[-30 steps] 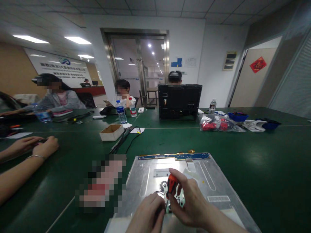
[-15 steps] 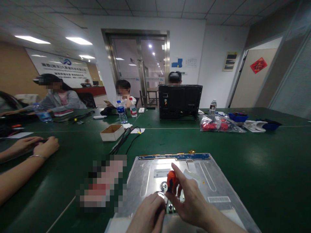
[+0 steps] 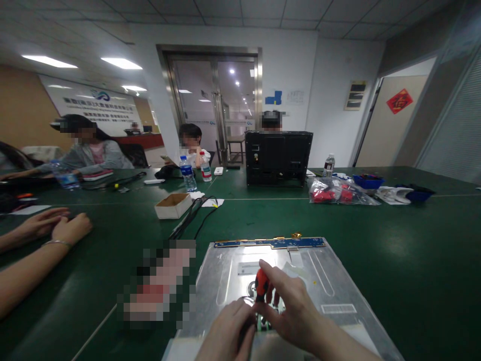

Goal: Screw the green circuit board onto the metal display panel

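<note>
Before me lies a flat metal panel (image 3: 338,286), like the back of a display, with a blue circuit strip (image 3: 296,243) along its far edge. My right hand (image 3: 295,306) grips a red-and-black screwdriver (image 3: 261,282), held nearly upright over a small green circuit board (image 3: 266,324) on the panel. The index finger reaches over the top of the handle. My left hand (image 3: 229,328) is curled close beside the screwdriver's lower end, against the board. Its fingertips are turned away, so what they pinch is hidden. The screwdriver's tip is hidden too.
Left of the panel are a pixelated object (image 3: 161,283), black cables (image 3: 188,218) and an open small box (image 3: 173,206). A co-worker's hands (image 3: 71,228) rest at far left. Bottles (image 3: 188,174), a black monitor-like case (image 3: 278,159) and a plastic bag (image 3: 338,193) stand farther back.
The screwdriver and my right hand's fingers have shifted slightly left, and the index finger sits a little lower. My left hand stays almost where it was.
</note>
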The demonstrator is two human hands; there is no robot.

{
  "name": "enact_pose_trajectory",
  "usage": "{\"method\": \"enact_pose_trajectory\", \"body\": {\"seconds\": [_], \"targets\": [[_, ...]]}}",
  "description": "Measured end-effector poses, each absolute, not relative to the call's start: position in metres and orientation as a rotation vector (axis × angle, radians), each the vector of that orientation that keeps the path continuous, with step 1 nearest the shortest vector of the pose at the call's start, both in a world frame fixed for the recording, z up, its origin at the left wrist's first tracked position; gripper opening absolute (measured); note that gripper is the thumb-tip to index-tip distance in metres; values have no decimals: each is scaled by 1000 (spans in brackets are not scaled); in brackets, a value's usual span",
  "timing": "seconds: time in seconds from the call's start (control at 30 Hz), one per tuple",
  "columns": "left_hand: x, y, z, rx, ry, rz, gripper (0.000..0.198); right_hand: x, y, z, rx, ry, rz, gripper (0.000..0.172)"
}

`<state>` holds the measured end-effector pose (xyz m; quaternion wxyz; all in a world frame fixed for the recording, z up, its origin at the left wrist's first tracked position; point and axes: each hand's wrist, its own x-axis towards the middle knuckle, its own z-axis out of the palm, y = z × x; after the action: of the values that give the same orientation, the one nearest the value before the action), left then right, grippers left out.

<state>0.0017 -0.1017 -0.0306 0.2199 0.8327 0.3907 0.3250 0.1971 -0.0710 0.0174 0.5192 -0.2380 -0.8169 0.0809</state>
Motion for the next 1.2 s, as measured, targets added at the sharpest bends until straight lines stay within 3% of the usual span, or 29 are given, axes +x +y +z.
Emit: {"method": "enact_pose_trajectory", "body": {"seconds": [0.13,0.57,0.83,1.2], "targets": [[2,-101,-30,2316,1092,851,15,197,-74,18,-574,-1930,225,62],[3,-102,-26,2307,1115,891,22,198,-74,17,-627,-1920,225,54],[4,-101,-26,2300,1082,860,15,198,-79,21,-576,-1970,337,72],[4,-102,-25,2281,1091,883,16,199,-80,23,-614,-1995,294,76]]}}
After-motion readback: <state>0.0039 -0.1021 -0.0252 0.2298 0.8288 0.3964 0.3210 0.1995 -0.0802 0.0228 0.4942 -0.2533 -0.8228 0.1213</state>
